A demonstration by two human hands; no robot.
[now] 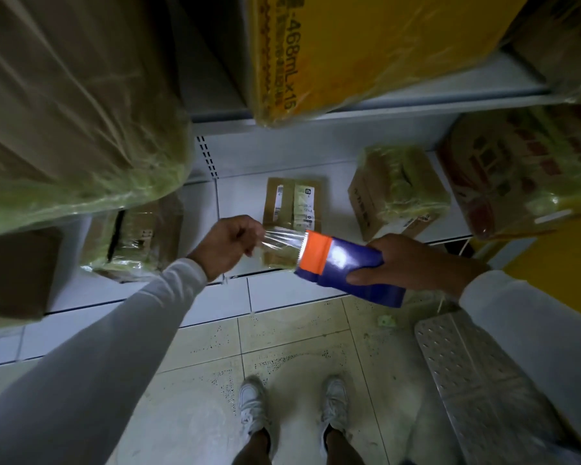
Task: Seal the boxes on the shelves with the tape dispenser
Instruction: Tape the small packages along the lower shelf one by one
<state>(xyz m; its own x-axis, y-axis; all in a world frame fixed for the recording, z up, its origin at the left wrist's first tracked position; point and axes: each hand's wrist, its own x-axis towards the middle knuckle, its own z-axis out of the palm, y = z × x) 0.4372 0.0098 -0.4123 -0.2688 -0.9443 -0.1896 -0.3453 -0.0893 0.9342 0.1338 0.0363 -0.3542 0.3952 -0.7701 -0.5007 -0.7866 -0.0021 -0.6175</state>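
A: Where's the tape dispenser (346, 266)?
B: Near, right hand (413, 263), fingers wrapped round its body. Left hand (227, 245) pinches the clear tape (280, 241).
A: Handling?
B: Thin, sticky, probably creases; hold its edge taut. Farther, the labelled box (294, 203) lies on the shelf (239, 193).

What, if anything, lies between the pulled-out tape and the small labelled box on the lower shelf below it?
Nothing visible does. The left hand pinches the clear tape drawn from the tape dispenser, which the right hand grips. The stretched tape hangs over the near end of the small labelled box, with only open air between them.
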